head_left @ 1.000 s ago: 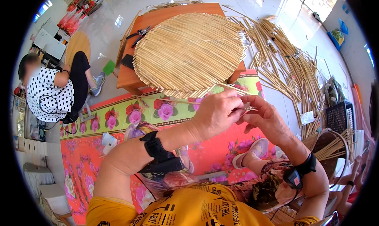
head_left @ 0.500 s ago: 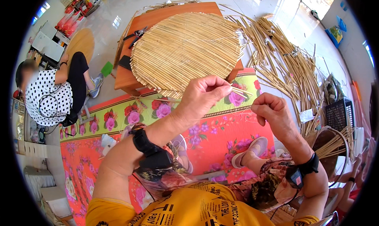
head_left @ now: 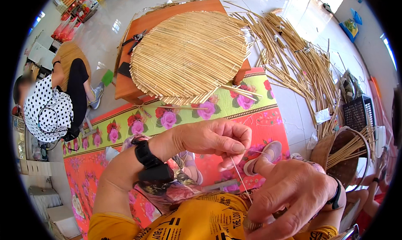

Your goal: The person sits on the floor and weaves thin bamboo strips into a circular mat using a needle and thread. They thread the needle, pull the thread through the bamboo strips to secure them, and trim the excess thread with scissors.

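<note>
My left hand (head_left: pixel 220 139) is raised above the flowered mat, thumb and fingers pinched on a thin pale thread (head_left: pixel 239 175). The thread runs taut from there down to my right hand (head_left: pixel 293 194), close to my chest. My right hand's fingers are curled around the thread's lower end; its fingertips are partly hidden. A small ridged brownish thing (head_left: pixel 252 224) shows under those fingers, too unclear to name. Beyond my hands, a round panel of straw-coloured stalks (head_left: pixel 188 51) lies on a low wooden table (head_left: pixel 125 89), apart from both hands. A few stalks stick out at its near edge.
Pliers (head_left: pixel 136 38) lie on the table's left. Loose stalks (head_left: pixel 301 59) cover the floor at right, near a black crate (head_left: pixel 358 112) and a basket (head_left: pixel 326 150) holding stalks. A seated co-worker (head_left: pixel 48 108) at left touches another round panel (head_left: pixel 73 59).
Both hands have come down toward my body, the right one farther, to my chest. A taut stretch of thread now shows between them. The co-worker's round panel appears more upright.
</note>
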